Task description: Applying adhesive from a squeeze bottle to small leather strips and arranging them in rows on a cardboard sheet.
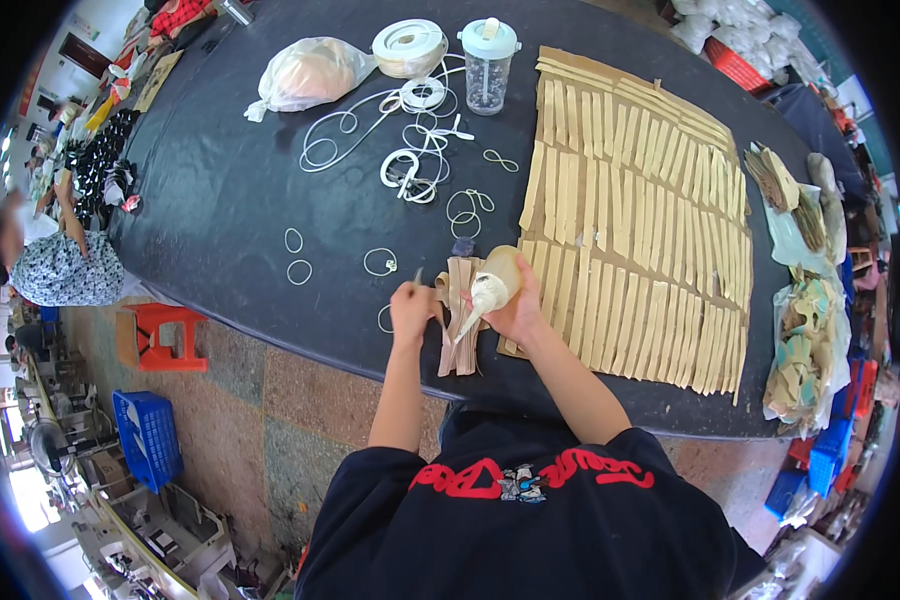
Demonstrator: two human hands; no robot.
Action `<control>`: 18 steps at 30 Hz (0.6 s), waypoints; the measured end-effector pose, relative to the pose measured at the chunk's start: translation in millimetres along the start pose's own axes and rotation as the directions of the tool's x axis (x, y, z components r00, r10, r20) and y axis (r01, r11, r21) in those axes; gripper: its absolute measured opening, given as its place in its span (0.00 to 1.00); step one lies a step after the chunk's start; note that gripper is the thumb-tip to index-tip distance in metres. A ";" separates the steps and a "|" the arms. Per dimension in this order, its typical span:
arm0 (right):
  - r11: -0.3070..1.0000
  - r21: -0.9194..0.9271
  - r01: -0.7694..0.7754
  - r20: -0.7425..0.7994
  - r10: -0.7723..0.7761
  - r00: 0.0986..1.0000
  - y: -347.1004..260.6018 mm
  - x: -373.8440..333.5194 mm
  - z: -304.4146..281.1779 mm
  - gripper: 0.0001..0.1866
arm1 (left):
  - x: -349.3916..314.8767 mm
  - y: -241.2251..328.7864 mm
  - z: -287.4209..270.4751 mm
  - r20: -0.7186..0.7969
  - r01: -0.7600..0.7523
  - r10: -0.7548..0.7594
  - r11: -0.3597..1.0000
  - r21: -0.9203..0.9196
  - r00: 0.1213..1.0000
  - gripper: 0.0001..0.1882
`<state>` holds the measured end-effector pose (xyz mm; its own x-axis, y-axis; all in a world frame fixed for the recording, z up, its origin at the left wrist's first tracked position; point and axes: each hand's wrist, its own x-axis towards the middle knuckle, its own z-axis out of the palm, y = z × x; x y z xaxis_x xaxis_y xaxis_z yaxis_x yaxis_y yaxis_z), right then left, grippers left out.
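My right hand (520, 308) is wrapped round a squeeze bottle (505, 268), tilted so that its whitish, crusted nozzle (480, 297) points down and left. Below the nozzle tip lies a stack of brown strips (460, 345) near the table's front edge. Just left of the stack, my left hand (411, 312) is closed, its fingers pinched beside a curled brown strip. A thin dark tip shows above these fingers; what they hold is too small to name. On the right, a brown board (530, 345) carries rows of pale tan strips (620, 210).
On the dark table (220, 200) are a lidded cup (486, 70), a tied plastic bag (310, 72), a white spool (408, 45), tangled white cord (345, 125) and loose loops. Bags of scraps (810, 350) line the right edge. Another person (65, 265) is at far left, near an orange stool (165, 338).
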<state>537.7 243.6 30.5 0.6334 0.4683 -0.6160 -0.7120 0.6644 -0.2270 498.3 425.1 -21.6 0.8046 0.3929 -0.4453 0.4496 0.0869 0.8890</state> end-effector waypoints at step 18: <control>0.998 0.021 -0.064 -0.029 0.065 0.997 -6.5 -16.1 17.7 0.35 | -103.6 81.6 -126.9 -0.467 -0.276 -0.020 0.783 -0.557 0.884 0.11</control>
<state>537.4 242.0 55.3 0.5766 0.4931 -0.6514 -0.7447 0.6452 -0.1708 402.4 507.7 110.6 0.5215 0.7728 -0.3616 -0.0862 0.4694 0.8788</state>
